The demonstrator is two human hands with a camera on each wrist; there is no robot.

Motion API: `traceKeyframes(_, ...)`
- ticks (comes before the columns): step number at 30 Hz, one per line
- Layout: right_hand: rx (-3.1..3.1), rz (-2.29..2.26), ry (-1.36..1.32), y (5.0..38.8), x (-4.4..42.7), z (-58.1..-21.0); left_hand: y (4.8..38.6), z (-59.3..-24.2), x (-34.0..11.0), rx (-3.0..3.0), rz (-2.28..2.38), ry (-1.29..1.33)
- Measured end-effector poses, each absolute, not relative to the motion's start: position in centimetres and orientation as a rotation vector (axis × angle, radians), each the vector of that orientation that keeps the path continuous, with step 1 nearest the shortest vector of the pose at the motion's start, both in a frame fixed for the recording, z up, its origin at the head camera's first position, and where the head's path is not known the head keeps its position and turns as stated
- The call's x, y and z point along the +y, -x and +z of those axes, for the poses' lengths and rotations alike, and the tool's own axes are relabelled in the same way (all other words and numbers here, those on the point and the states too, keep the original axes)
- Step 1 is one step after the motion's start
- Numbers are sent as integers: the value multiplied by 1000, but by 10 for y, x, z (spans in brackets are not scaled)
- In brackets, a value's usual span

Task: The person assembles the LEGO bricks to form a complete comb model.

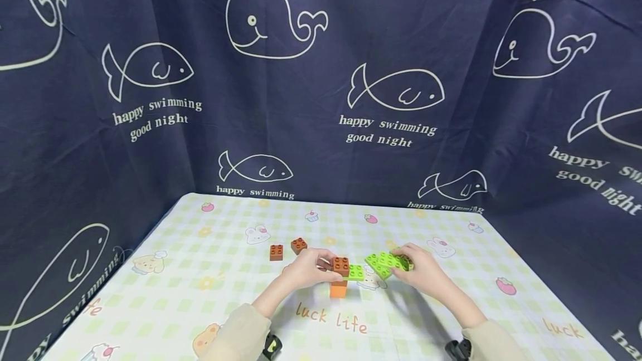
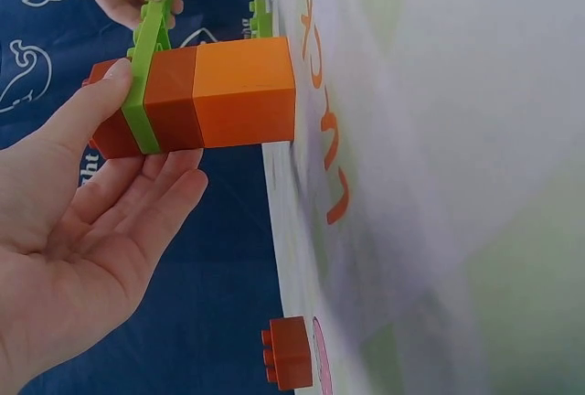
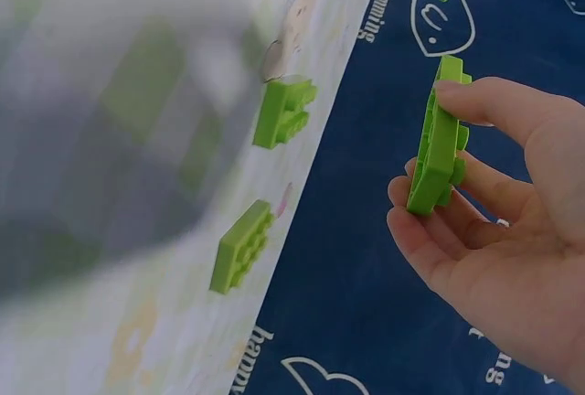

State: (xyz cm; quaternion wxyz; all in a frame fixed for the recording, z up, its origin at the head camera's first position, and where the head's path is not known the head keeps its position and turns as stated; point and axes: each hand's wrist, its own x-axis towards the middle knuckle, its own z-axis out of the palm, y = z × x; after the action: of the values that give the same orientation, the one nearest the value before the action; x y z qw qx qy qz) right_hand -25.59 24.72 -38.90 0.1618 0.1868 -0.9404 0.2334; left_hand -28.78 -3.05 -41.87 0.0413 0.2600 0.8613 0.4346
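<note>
My left hand (image 1: 308, 267) holds a brick stack, its thumb on the near side and its fingers on the far side. From the bottom up the stack has an orange brick (image 2: 245, 93), a brown brick (image 2: 170, 102), a green brick (image 2: 141, 107) jutting right, and a brown brick (image 1: 341, 264) on top. Whether the stack touches the table cannot be told. To its right, my right hand (image 1: 423, 272) pinches a green brick (image 3: 437, 148) between thumb and fingers, studs up, above the table. It is apart from the stack.
Two brown bricks, one nearer (image 1: 276, 253) and one farther (image 1: 298, 245), lie left of the stack. Below my right hand, a green brick (image 3: 281, 113) and another green brick (image 3: 240, 247) lie on the patterned tablecloth (image 1: 241, 294). Dark blue curtains (image 1: 321, 144) surround the table.
</note>
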Motion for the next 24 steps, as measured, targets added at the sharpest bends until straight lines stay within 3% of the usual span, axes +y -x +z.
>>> traceKeyframes(24,-2632,717,-680,260,213,-377,289,-420,-31,2620,1348,-820)
